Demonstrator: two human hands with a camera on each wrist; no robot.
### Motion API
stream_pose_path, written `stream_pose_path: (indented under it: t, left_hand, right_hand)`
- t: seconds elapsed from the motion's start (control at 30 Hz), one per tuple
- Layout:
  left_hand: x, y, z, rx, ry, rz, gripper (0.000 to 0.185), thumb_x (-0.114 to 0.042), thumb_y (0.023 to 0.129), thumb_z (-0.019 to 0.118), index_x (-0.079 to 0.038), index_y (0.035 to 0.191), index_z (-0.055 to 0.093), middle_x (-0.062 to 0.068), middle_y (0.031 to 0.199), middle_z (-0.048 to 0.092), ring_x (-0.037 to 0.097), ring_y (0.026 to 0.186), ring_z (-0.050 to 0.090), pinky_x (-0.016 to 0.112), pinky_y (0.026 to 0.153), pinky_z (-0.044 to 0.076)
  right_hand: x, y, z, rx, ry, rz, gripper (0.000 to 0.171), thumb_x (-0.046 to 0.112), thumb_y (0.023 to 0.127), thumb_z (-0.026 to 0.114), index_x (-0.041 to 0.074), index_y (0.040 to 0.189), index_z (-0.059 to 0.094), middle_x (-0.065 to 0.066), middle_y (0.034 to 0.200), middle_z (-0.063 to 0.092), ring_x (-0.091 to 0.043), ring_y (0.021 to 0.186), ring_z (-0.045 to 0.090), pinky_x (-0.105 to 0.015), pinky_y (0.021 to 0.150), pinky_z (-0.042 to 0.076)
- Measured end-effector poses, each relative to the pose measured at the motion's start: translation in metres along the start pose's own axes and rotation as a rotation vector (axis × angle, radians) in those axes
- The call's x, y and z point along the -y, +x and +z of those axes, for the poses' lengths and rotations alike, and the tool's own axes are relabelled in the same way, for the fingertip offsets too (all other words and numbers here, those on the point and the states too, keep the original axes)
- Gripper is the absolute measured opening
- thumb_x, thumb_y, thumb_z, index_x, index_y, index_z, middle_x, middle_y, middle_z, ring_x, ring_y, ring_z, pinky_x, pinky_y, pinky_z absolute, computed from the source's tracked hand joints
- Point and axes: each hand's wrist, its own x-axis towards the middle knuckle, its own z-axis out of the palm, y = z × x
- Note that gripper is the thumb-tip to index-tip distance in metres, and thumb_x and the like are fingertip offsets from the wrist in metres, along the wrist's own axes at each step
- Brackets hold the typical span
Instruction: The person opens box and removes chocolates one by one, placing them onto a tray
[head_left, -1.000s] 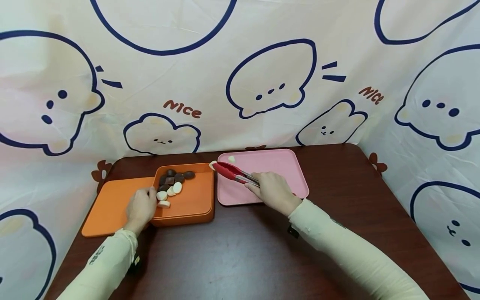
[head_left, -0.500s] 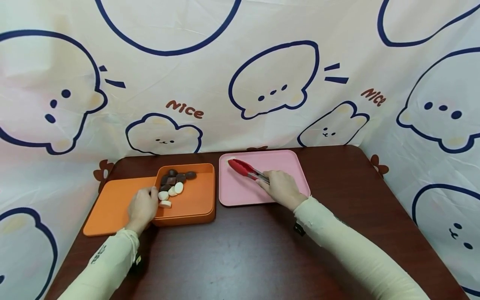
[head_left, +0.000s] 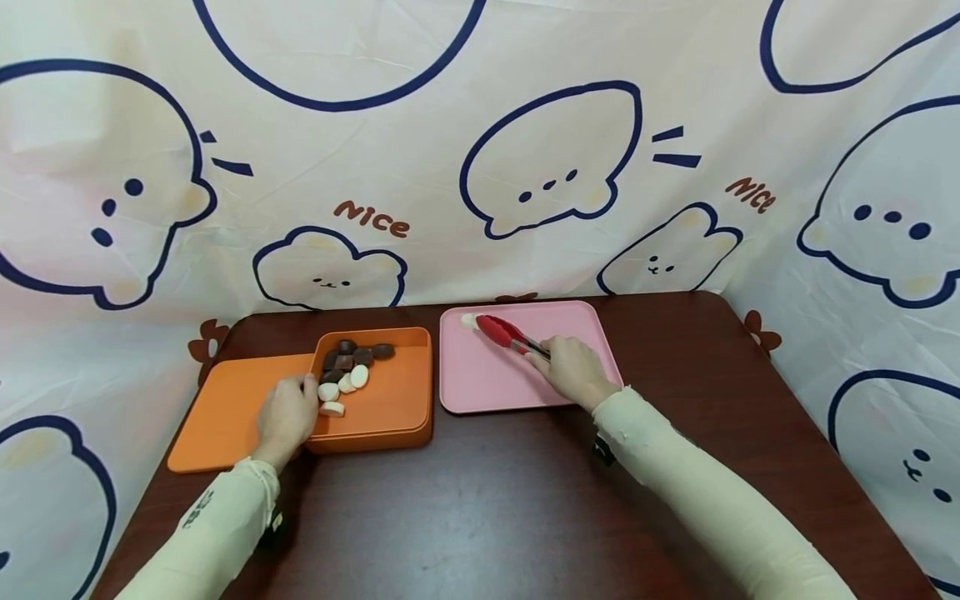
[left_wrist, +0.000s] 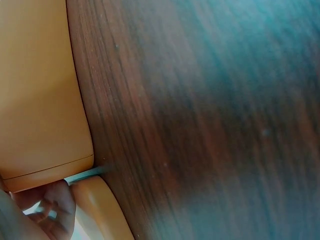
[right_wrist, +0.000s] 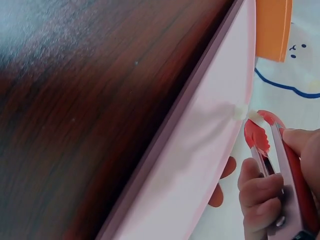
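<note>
My left hand [head_left: 288,414] grips the left side of an orange box [head_left: 390,396]. Dark brown chocolate-like pieces [head_left: 363,357] and white oval pieces [head_left: 328,392] lie along the box's left part. In my right hand [head_left: 573,367] is a pair of tongs [head_left: 498,332] with red tips and metal arms, held over the far left of a pink tray [head_left: 540,392]. The right wrist view shows a white piece [right_wrist: 256,117] between the tong tips, and another white piece [right_wrist: 240,111] on the tray just beside it.
A flat orange lid [head_left: 225,408] lies left of the box on the dark wooden table [head_left: 465,508]. The tray stands close to the box's right side. Behind the table hangs a white cloth [head_left: 420,275] printed with cartoon figures.
The tongs have moved right from the box's right rim to over the pink tray, carrying a white piece. My left hand has stayed on the box.
</note>
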Motion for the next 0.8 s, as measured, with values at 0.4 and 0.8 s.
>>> stream_pose_path:
  t: [0.4, 0.8]
  left_hand:
    - [-0.001, 0.0, -0.001, 0.004, -0.009, -0.009, 0.052, -0.037, 0.109, 0.027, -0.008, 0.082, 0.061, 0.014, 0.079, 0.061, 0.028, 0.073, 0.06, 0.033, 0.054, 0.037]
    - [-0.001, -0.001, -0.001, 0.016, -0.016, -0.02, 0.051, -0.037, 0.109, 0.026, -0.008, 0.081, 0.059, 0.014, 0.079, 0.06, 0.028, 0.073, 0.058, 0.033, 0.055, 0.037]
  right_hand:
    - [-0.007, 0.009, 0.0, 0.06, 0.051, 0.072, 0.038, 0.042, 0.099, 0.062, 0.012, 0.077, 0.069, 0.003, 0.056, 0.047, -0.014, 0.054, 0.047, -0.026, 0.049, 0.034]
    - [-0.011, 0.016, 0.001, 0.11, 0.097, 0.121, 0.038, 0.041, 0.099, 0.062, 0.008, 0.084, 0.076, 0.001, 0.061, 0.05, -0.015, 0.058, 0.047, -0.028, 0.049, 0.034]
